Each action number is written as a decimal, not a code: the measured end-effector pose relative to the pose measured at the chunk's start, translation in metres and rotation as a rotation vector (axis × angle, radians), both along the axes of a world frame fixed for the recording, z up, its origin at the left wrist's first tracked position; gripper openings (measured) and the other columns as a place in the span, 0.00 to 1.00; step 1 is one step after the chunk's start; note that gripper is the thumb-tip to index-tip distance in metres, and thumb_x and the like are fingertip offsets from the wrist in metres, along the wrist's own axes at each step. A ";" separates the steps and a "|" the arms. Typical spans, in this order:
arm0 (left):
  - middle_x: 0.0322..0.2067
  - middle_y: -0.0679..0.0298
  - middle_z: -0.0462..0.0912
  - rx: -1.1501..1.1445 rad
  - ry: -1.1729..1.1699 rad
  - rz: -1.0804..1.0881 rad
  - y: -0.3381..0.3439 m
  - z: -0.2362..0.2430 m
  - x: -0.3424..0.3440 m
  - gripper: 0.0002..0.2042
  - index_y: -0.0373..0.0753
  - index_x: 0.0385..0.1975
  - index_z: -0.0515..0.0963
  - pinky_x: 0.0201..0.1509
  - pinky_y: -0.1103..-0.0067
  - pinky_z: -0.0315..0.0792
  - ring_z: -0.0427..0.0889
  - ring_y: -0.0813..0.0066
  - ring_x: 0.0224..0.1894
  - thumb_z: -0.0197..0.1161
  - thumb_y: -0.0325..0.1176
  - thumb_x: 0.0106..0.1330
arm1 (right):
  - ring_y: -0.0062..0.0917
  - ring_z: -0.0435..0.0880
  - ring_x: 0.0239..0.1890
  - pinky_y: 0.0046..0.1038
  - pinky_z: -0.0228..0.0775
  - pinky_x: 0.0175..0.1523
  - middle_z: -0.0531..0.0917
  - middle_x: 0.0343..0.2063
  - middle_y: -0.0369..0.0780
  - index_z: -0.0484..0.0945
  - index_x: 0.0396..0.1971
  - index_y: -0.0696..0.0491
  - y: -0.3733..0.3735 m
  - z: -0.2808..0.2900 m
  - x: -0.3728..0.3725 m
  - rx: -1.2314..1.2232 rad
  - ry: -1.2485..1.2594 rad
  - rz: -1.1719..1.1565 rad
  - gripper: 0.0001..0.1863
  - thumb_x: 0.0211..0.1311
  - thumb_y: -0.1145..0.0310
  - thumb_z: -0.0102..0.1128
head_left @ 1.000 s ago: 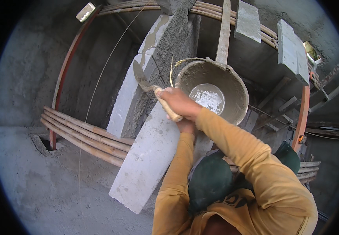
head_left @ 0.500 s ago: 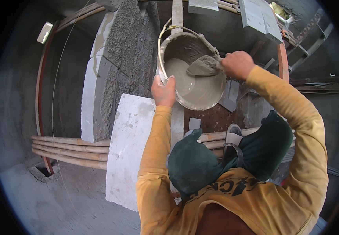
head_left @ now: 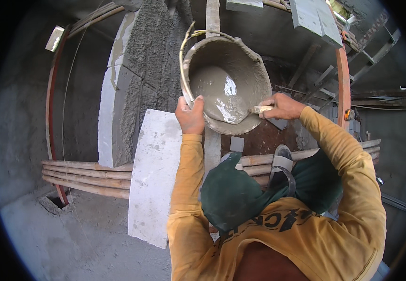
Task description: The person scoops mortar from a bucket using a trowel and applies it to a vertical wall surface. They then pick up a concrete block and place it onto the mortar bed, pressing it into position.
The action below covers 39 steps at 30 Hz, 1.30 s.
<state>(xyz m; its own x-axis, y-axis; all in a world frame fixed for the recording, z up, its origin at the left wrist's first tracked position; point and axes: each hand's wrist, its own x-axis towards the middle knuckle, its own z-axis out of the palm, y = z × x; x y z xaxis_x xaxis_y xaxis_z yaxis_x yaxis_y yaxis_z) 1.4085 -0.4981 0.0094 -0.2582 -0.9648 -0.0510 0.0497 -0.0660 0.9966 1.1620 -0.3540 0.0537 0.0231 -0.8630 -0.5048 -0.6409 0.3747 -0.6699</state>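
A round bucket (head_left: 253, 65), its rim crusted, tilts toward me with wet grey mortar (head_left: 211, 86) pooled inside. My left hand (head_left: 191, 115) is closed on the near left of its rim, thumb over the edge. On the other side, my right hand (head_left: 283, 107) grips the pale handle of a trowel (head_left: 260, 109) at the near right rim. The trowel's blade cannot be made out; it seems to be down in the mortar. A bent yellowish bail handle (head_left: 183, 56) stands up along the bucket's left side.
Left of the bucket runs a block wall (head_left: 154, 61) with mortar spread on top. A white block (head_left: 154, 178) lies by my left forearm. Bamboo poles (head_left: 88, 175) cross at knee level, and a reddish post (head_left: 343, 86) rises at right. More blocks (head_left: 313, 21) sit at the far right.
The trowel blade, in sight above the mortar before, has gone down out of sight. My right hand has moved down and slightly left. The bucket's mouth tips more toward me.
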 end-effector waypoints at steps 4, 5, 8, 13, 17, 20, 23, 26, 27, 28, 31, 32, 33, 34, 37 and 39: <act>0.35 0.62 0.79 0.133 0.112 0.123 -0.018 -0.018 0.014 0.08 0.31 0.36 0.74 0.43 0.81 0.70 0.75 0.79 0.36 0.62 0.25 0.60 | 0.23 0.80 0.35 0.26 0.70 0.45 0.85 0.32 0.40 0.83 0.45 0.55 -0.016 0.014 0.000 0.066 -0.151 -0.118 0.22 0.53 0.57 0.65; 0.36 0.62 0.80 0.182 0.151 0.147 -0.022 -0.022 0.017 0.08 0.31 0.37 0.74 0.44 0.81 0.70 0.75 0.78 0.37 0.62 0.25 0.60 | 0.20 0.79 0.36 0.25 0.70 0.45 0.85 0.33 0.39 0.83 0.45 0.56 -0.025 0.021 -0.001 0.128 -0.144 -0.148 0.21 0.53 0.58 0.66; 0.40 0.59 0.80 0.303 0.277 0.231 -0.032 -0.033 0.031 0.11 0.30 0.41 0.73 0.48 0.78 0.70 0.77 0.75 0.40 0.61 0.25 0.59 | 0.15 0.77 0.32 0.21 0.70 0.39 0.84 0.31 0.35 0.83 0.44 0.57 -0.056 0.056 -0.005 0.000 -0.182 -0.093 0.21 0.53 0.61 0.66; 0.41 0.59 0.79 0.393 0.360 0.340 -0.033 -0.049 0.049 0.13 0.30 0.43 0.73 0.50 0.78 0.69 0.76 0.74 0.42 0.61 0.26 0.59 | 0.16 0.74 0.27 0.20 0.67 0.32 0.82 0.28 0.33 0.84 0.40 0.56 -0.142 0.117 0.004 -0.067 0.008 0.024 0.19 0.54 0.58 0.64; 0.40 0.59 0.80 0.428 0.397 0.365 -0.027 -0.055 0.053 0.14 0.30 0.44 0.73 0.48 0.79 0.69 0.76 0.75 0.41 0.61 0.27 0.59 | 0.18 0.74 0.26 0.25 0.67 0.31 0.81 0.25 0.36 0.82 0.41 0.59 -0.244 0.132 0.037 -0.318 0.268 0.338 0.26 0.55 0.50 0.63; 0.37 0.60 0.80 0.406 0.381 0.359 -0.023 -0.057 0.050 0.12 0.30 0.41 0.74 0.43 0.79 0.71 0.76 0.77 0.38 0.61 0.29 0.59 | 0.35 0.82 0.35 0.34 0.73 0.43 0.84 0.33 0.42 0.81 0.46 0.51 -0.303 0.125 0.079 -0.632 0.528 0.542 0.22 0.53 0.55 0.64; 0.35 0.62 0.81 0.395 0.339 0.319 -0.022 -0.058 0.048 0.11 0.31 0.38 0.75 0.41 0.79 0.71 0.76 0.78 0.36 0.61 0.30 0.60 | 0.36 0.81 0.41 0.36 0.73 0.46 0.81 0.38 0.39 0.79 0.51 0.44 -0.337 0.103 0.118 -0.887 0.857 0.640 0.23 0.52 0.60 0.65; 0.37 0.62 0.81 0.381 0.313 0.298 -0.022 -0.060 0.049 0.11 0.32 0.40 0.75 0.44 0.80 0.70 0.76 0.79 0.38 0.60 0.28 0.60 | 0.34 0.80 0.45 0.37 0.72 0.47 0.78 0.40 0.37 0.77 0.53 0.39 -0.349 0.093 0.132 -0.943 0.954 0.667 0.25 0.51 0.62 0.65; 0.38 0.63 0.81 0.385 0.298 0.281 -0.022 -0.061 0.050 0.11 0.32 0.42 0.74 0.46 0.80 0.70 0.76 0.78 0.39 0.60 0.27 0.61 | 0.33 0.79 0.46 0.37 0.72 0.47 0.77 0.41 0.36 0.77 0.54 0.38 -0.350 0.091 0.135 -0.906 0.979 0.642 0.25 0.51 0.62 0.65; 0.37 0.63 0.81 0.400 0.270 0.289 -0.023 -0.062 0.050 0.11 0.32 0.41 0.74 0.45 0.80 0.70 0.76 0.79 0.38 0.60 0.27 0.61 | 0.32 0.81 0.44 0.36 0.74 0.49 0.79 0.40 0.34 0.78 0.52 0.39 -0.350 0.090 0.135 -0.875 0.974 0.592 0.24 0.52 0.60 0.63; 0.37 0.63 0.80 0.406 0.306 0.266 -0.023 -0.062 0.052 0.10 0.32 0.41 0.74 0.44 0.80 0.70 0.76 0.79 0.37 0.60 0.28 0.61 | 0.35 0.82 0.42 0.38 0.74 0.47 0.82 0.38 0.39 0.79 0.51 0.41 -0.351 0.091 0.135 -0.770 0.947 0.576 0.22 0.53 0.59 0.63; 0.37 0.63 0.80 0.398 0.329 0.273 -0.024 -0.062 0.052 0.10 0.32 0.41 0.74 0.44 0.80 0.70 0.76 0.79 0.37 0.60 0.28 0.61 | 0.37 0.82 0.42 0.38 0.74 0.48 0.83 0.38 0.41 0.80 0.51 0.43 -0.351 0.092 0.134 -0.735 0.874 0.556 0.22 0.54 0.58 0.63; 0.38 0.63 0.80 0.401 0.358 0.276 -0.024 -0.062 0.052 0.10 0.32 0.40 0.74 0.44 0.80 0.70 0.76 0.79 0.37 0.60 0.28 0.61 | 0.39 0.83 0.42 0.38 0.74 0.48 0.83 0.37 0.43 0.80 0.50 0.44 -0.350 0.093 0.134 -0.692 0.799 0.538 0.21 0.55 0.58 0.63; 0.38 0.63 0.80 0.415 0.401 0.264 -0.024 -0.062 0.052 0.10 0.32 0.40 0.74 0.44 0.80 0.70 0.76 0.79 0.37 0.60 0.28 0.61 | 0.40 0.83 0.41 0.39 0.74 0.48 0.84 0.37 0.46 0.81 0.50 0.46 -0.351 0.093 0.134 -0.642 0.716 0.528 0.21 0.56 0.57 0.62; 0.38 0.62 0.80 0.382 0.236 0.277 -0.024 -0.062 0.053 0.10 0.32 0.40 0.74 0.44 0.80 0.70 0.75 0.79 0.37 0.60 0.28 0.61 | 0.44 0.82 0.42 0.38 0.73 0.50 0.84 0.36 0.50 0.81 0.48 0.50 -0.351 0.089 0.133 -0.558 0.460 0.603 0.21 0.57 0.57 0.61; 0.38 0.62 0.80 0.385 0.297 0.269 -0.024 -0.061 0.053 0.11 0.31 0.40 0.74 0.45 0.80 0.70 0.75 0.79 0.38 0.60 0.29 0.61 | 0.44 0.82 0.42 0.38 0.72 0.51 0.84 0.37 0.50 0.81 0.48 0.52 -0.352 0.083 0.131 -0.517 0.533 0.592 0.21 0.57 0.57 0.61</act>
<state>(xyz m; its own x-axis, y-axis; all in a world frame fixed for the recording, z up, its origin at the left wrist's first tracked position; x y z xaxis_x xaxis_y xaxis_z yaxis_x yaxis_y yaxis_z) 1.4620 -0.5225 -0.0519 -0.0619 -0.9247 -0.3757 0.3903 -0.3689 0.8435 1.2932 -0.7055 0.1371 0.4056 -0.9043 -0.1335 -0.9007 -0.3705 -0.2267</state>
